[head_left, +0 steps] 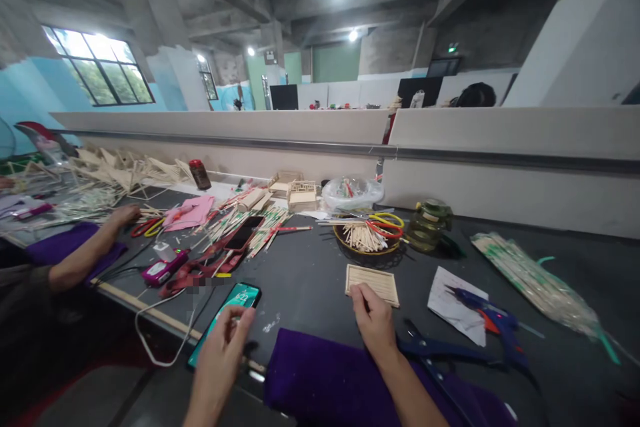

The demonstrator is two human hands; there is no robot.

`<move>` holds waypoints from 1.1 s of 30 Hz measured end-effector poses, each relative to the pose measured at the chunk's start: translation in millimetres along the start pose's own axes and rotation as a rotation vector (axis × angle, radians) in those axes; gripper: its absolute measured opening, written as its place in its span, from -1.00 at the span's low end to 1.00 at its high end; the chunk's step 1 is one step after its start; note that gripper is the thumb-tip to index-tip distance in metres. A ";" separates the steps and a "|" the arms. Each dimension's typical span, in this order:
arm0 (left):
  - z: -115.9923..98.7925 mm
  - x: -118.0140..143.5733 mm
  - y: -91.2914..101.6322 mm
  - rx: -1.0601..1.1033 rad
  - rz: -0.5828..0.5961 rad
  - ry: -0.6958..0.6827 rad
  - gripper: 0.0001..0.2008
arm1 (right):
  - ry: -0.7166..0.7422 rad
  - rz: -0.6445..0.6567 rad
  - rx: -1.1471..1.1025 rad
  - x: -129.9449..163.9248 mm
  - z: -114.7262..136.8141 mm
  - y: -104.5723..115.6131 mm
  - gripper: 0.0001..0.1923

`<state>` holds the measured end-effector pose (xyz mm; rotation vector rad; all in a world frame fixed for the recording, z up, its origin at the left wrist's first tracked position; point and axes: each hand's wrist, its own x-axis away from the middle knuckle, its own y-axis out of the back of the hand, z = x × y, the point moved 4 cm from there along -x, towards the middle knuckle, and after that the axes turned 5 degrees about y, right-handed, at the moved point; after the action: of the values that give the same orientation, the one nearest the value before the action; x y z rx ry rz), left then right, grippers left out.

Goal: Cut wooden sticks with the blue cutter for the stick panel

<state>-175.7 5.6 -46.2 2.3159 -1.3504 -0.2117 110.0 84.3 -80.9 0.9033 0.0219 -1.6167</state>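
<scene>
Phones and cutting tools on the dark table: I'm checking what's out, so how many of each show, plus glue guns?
Phones: 2, green-screen phone by the left hand, dark phone
Scissors: 2, by bowl, far left
Blue cutters: 1
Blue glue gun: 1
Total: 6

We cannot see the near end of the phone (226, 320): our left hand (220, 353) covers it, and its screen is too small to read. Our right hand (373, 320) hides the near corner of the stick panel (375, 282). A blurred patch (203, 281) smears the red tool beside the phone. The co-worker's arm (80, 257) is cut off by the left edge. The purple cloth (320, 373) runs off the bottom edge.
</scene>
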 end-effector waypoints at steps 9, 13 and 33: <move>33.9 -23.6 32.9 -1.117 0.057 -0.162 -0.43 | 0.098 0.013 0.071 0.7 11.8 -3.5 -0.67; 29.5 -36.6 35.5 -1.120 0.089 -0.169 -0.52 | 0.028 0.090 -0.083 -3.3 36.0 -13.1 -0.71; -51.8 -28.4 -86.2 -0.053 0.461 -0.219 -0.55 | -1.073 0.133 -1.495 -15.9 49.8 -84.2 -0.34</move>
<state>-104.3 81.8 -41.7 1.9147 -1.9166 -0.3534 11.8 96.9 -75.8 -1.0764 0.3516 -1.2708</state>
